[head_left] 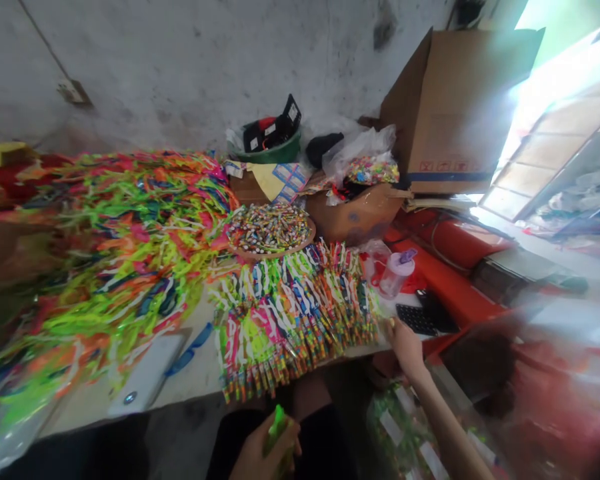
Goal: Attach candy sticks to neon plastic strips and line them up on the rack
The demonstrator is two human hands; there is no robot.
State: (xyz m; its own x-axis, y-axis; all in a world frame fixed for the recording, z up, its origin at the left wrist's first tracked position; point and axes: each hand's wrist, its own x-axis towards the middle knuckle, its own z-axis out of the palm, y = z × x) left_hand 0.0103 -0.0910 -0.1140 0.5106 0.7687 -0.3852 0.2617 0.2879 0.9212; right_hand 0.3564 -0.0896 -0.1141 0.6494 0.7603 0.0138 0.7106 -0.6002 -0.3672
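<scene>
The work in hand looks like gathering the small packed toys from the table (200,373): the right hand (405,341) stretches out to the right edge of the fanned stack of packets (295,313), its fingers lying against the outermost ones, though whether they have closed on a packet cannot be told from here. The left hand (267,450) sits low, near the lap, curled around a small green piece (277,423) (blurred, so its exact kind is unclear). The next move, as I judge it, calls for a clean pinch on one packet without dragging its neighbours off the table edge, since the stack overhangs toward the person. To the left spreads a big heap of neon plastic strips (115,240); behind the stack stands a round tray of small sweets (273,230). A clear cup with a lilac lid (397,272) and a dark keypad (423,317) sit just beside the reaching hand and crowd it.
</scene>
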